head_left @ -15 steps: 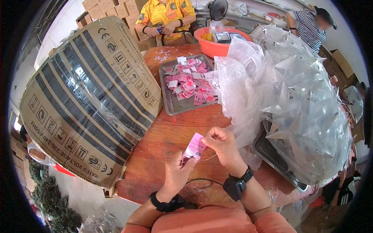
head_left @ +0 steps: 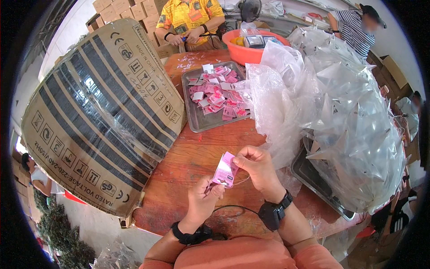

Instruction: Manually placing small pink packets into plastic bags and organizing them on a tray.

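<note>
A small pink printed card (head_left: 225,170) with a white edge showing along its left side is held tilted above the wooden table. My left hand (head_left: 202,196) pinches its lower left end between thumb and fingers. At the card's upper right edge, my right hand (head_left: 259,167) grips it with thumb and forefinger, the other fingers curled. A thin pale string seems to hang from the card beneath the right hand. Farther off, a metal tray (head_left: 200,123) bears a loose heap of similar pink and white cards (head_left: 219,95).
A big taped cardboard box (head_left: 105,119) leans along the left. Clear plastic bags (head_left: 354,121) pile up on the right, partly over a dark tray (head_left: 313,179). An orange basin (head_left: 237,53) stands at the back, near a co-worker in a yellow shirt (head_left: 192,18).
The card has turned slightly, and more of its white left edge now shows. My left hand has shifted a little down and left, while the right keeps its pinch.
</note>
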